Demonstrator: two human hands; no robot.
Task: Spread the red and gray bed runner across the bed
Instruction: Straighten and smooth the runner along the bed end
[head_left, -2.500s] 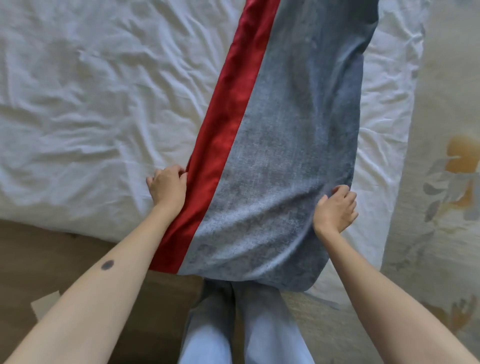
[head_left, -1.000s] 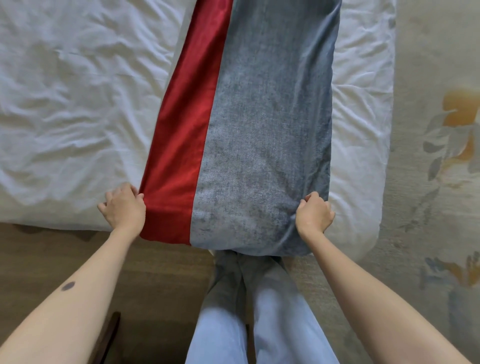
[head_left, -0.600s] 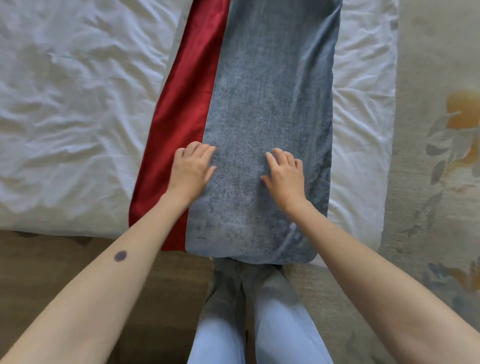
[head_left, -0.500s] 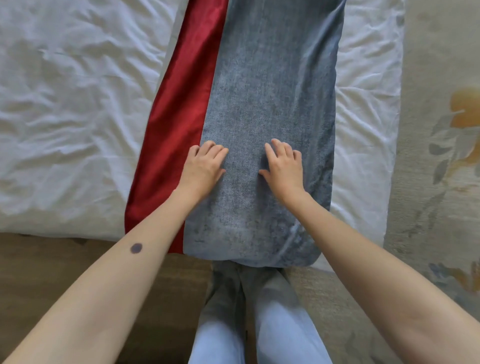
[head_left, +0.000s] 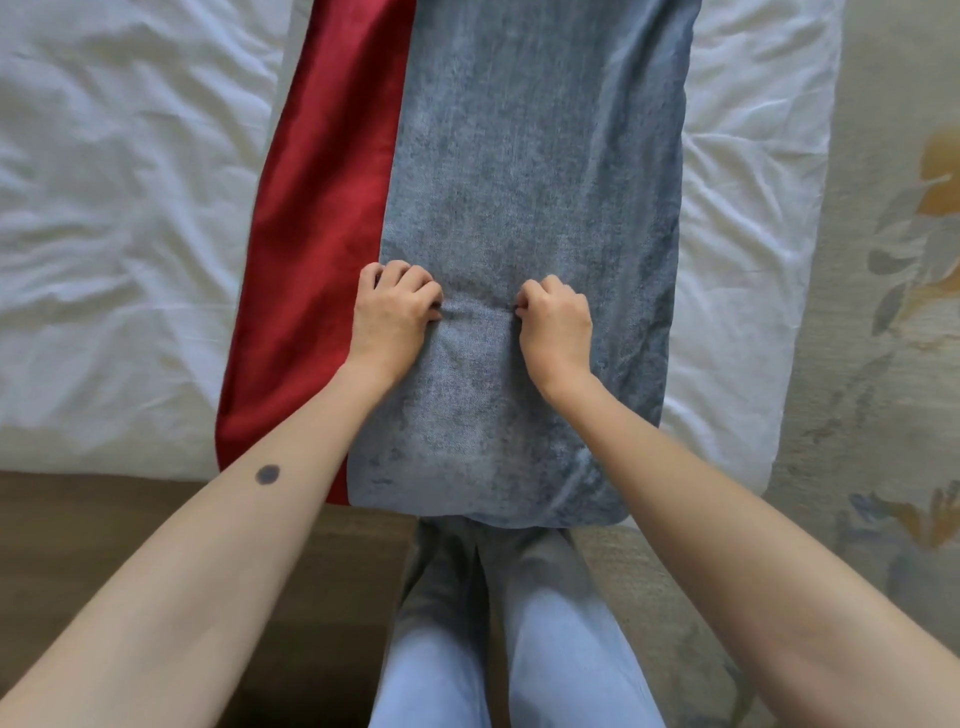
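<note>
Item: red and gray bed runner (head_left: 530, 171). Lies on the bed (head_left: 119, 208), over a rumpled white sheet. Its long axis runs straight away from the person, from the near bed edge toward the far side; the far end passes out of view at the top. The red satin band (head_left: 322, 208) lies along the runner's left side, the wider gray panel to its right. The near end hangs a little over the bed's near edge, above the person's jeans (head_left: 519, 649).

Left hand (head_left: 392, 312): on the gray panel just right of the red band, fingers (head_left: 415, 280) curled shut, pinching a small ridge of gray cloth.

Right hand (head_left: 556, 317): on the gray panel close beside the left hand, fingers (head_left: 524, 301) likewise curled shut on the same ridge.

Relation: both hands sit about level near the runner's middle width, equally near the cloth; a short raised crease joins them. The bulk of the runner lies beyond the fingers, away from the person.

Judgement: a tug or smoothing along the long axis seems likely; the spread looks nearly complete at this end.

Also noted: patterned rug (head_left: 909, 260) right of the bed; wooden floor (head_left: 104, 519) below the near edge.
</note>
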